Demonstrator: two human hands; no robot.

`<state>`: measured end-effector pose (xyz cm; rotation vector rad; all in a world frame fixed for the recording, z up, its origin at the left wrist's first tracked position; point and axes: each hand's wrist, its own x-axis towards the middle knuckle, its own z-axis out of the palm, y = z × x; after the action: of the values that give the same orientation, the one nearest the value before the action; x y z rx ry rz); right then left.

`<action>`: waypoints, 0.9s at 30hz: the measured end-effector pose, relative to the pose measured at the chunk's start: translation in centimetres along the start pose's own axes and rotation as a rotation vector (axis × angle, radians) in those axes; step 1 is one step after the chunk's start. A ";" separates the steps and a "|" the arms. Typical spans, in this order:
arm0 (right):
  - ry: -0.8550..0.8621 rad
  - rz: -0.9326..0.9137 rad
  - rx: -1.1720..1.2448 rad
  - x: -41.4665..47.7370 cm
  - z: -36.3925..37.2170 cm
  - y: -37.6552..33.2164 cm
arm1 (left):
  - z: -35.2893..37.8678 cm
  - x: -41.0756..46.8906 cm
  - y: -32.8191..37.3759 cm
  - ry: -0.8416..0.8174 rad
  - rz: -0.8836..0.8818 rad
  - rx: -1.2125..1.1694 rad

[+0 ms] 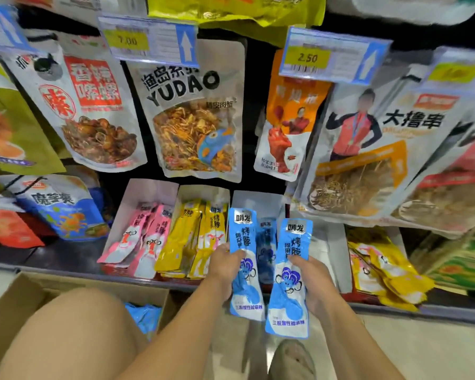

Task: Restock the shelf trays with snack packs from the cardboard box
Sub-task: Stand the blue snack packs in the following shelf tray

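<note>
From the head camera, looking down at the low shelf: the left hand is closed around the lower half of a long, flat, glossy blue-and-white foil snack pack, thumb laid across its face, the pack standing nearly upright with its top reaching into the tray ahead. The right hand grips a second blue-and-white foil pack of the same long shape from its right edge, fingers wrapped behind it; this one hangs a little lower and nearer the camera. The two packs stand side by side, just apart.

Between and behind them sits the white, smooth-walled shelf tray, open at the top, with more blue packs lying in it. Just left of it a second white tray holds shiny yellow packs leaning in a row, and left again a third holds pink-and-white packs, crinkled and overlapping. To the right, a loose heap of yellow packs spills over the shelf's front edge.

Above, larger flat pouches hang in a row, among them a matte grey one printed YUDAO, under clear plastic price tags with yellow labels.

At lower left, the brown corrugated cardboard box stands open against the shelf edge, a crumpled blue pack showing inside it. A bare knee covers much of the box, and a grey rubbery shoe rests on the pale floor below the hands.
</note>
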<state>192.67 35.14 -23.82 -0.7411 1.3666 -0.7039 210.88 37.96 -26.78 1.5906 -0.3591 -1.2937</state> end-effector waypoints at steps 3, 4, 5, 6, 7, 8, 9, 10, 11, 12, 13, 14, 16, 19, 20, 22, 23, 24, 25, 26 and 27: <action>0.030 0.014 0.032 1.3 -1.6 0.3 | 1.5 1.7 -0.4 0.010 -0.006 0.054; 0.038 0.020 0.043 1.8 -2.2 0.5 | 2.0 2.3 -0.3 0.014 -0.009 0.070; 0.049 0.023 0.058 2.3 -2.7 0.7 | 2.4 2.9 -0.4 0.021 -0.009 0.083; 0.063 0.024 0.078 2.8 -3.3 0.9 | 2.8 3.8 -0.5 0.025 -0.002 0.097; 0.074 0.023 0.100 3.2 -3.7 1.1 | 3.3 4.5 -0.4 0.025 0.002 0.119; 0.077 0.027 0.113 3.7 -4.1 1.3 | 3.7 5.3 -0.6 0.021 0.006 0.133; 0.075 0.033 0.121 4.1 -4.5 1.4 | 4.2 6.6 -1.0 0.019 -0.002 0.140; 0.073 0.038 0.126 4.4 -4.8 1.4 | 4.6 7.5 -1.2 0.016 -0.013 0.137; 0.073 0.040 0.129 4.8 -5.1 1.4 | 5.1 8.6 -1.5 0.017 -0.030 0.141; 0.075 0.042 0.133 5.2 -5.4 1.5 | 5.4 10.4 -2.3 0.026 -0.051 0.157; 0.077 0.044 0.139 5.6 -5.6 1.5 | 5.8 11.2 -2.6 0.042 -0.062 0.175; 0.083 0.046 0.149 5.9 -5.7 1.5 | 6.1 12.8 -3.4 0.044 -0.079 0.188; 0.097 0.051 0.177 6.4 -5.9 1.6 | 6.9 14.2 -3.9 0.021 -0.106 0.177; 0.110 0.064 0.217 7.2 -5.9 1.7 | 8.2 14.3 -4.0 0.014 -0.114 0.162; 0.114 0.070 0.226 7.4 -5.9 1.7 | 8.6 14.1 -4.0 -0.012 -0.099 0.178; 0.122 0.079 0.244 7.6 -5.9 1.9 | 8.9 14.3 -4.8 -0.034 -0.051 0.261; 0.124 0.083 0.254 7.7 -5.9 2.0 | 9.0 14.1 -4.9 -0.025 -0.025 0.303; 0.124 0.087 0.264 7.8 -5.9 2.1 | 9.1 14.1 -5.2 -0.007 -0.005 0.338; 0.122 0.091 0.271 7.9 -5.9 2.2 | 9.2 14.1 -5.4 0.009 0.015 0.407; 0.119 0.095 0.275 7.9 -5.9 2.3 | 9.2 14.1 -5.6 0.026 0.051 0.491; 0.119 0.099 0.277 8.0 -5.8 2.4 | 9.2 14.2 -5.7 0.034 0.073 0.572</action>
<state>187.51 29.82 -30.86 -0.4152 1.3683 -0.8485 206.41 25.39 -38.62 2.0452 -0.8122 -1.1640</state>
